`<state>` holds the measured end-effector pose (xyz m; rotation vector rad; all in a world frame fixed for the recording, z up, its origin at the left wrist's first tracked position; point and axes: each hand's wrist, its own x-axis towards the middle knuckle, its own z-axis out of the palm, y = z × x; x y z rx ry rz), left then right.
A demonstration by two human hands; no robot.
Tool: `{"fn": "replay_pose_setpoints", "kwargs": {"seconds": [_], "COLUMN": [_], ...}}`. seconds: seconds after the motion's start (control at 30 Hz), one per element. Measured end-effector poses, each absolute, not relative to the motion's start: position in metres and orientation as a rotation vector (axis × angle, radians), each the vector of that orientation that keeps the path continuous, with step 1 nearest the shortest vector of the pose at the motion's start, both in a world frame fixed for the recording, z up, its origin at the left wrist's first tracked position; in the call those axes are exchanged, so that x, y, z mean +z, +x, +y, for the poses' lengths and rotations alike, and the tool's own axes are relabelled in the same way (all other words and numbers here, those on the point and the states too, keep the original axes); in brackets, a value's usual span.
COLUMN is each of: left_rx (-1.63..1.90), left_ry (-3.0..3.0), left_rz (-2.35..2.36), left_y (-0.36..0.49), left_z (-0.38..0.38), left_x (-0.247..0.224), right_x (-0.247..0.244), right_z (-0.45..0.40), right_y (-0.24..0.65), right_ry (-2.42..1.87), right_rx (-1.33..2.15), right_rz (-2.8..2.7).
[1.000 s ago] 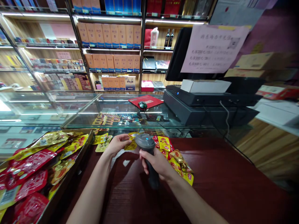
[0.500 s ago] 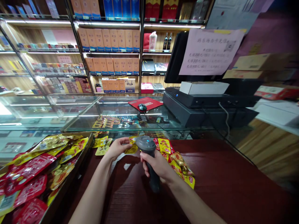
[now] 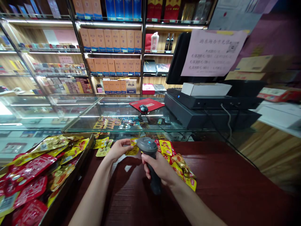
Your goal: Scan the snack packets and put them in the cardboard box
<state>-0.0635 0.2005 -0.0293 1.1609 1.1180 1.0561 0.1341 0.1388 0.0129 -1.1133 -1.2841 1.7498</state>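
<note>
My left hand (image 3: 120, 148) pinches a small yellow snack packet (image 3: 133, 149) by its left edge, above the dark red-brown tabletop. My right hand (image 3: 160, 166) is wrapped round the handle of a dark grey barcode scanner (image 3: 147, 144), a blue light glowing on top of its head. The scanner head stands right beside the packet and hides part of it. Behind my right hand lies a pile of yellow and red snack packets (image 3: 165, 147). To the left of my left hand are two more yellow packets (image 3: 101, 143).
A cardboard box (image 3: 87, 147) full of red and yellow packets stands at the left. Beyond the tabletop is a glass counter (image 3: 113, 108) with a mouse (image 3: 143, 108) on a red mat (image 3: 154, 103). A monitor (image 3: 177, 59) stands at the right; cables trail below it.
</note>
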Motion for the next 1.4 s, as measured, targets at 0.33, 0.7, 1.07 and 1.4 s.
{"fn": "replay_pose_setpoints", "kwargs": {"seconds": [0.33,0.7,1.07,1.4], "left_rx": [1.045,1.069,1.542,1.475], "left_ry": [1.282,1.119,1.127,1.217], "left_rz": [1.146,1.244,1.469,1.866], "left_y": [-0.065,-0.067,-0.166,-0.271], "left_z": [0.198,0.173,0.071,-0.022], "left_x": [-0.027,-0.008,0.060,0.077], "right_x": [0.015,0.002,0.060,0.074], "right_z": [0.138,0.145,0.110,0.061], "right_y": [0.134,0.132,0.023,-0.079], "right_ry": [-1.079,-1.007,-0.500,-0.425], "right_rx": [1.806,1.631,1.947,2.172], "right_rz": [-1.261,-1.050,-1.058,-1.215]}}
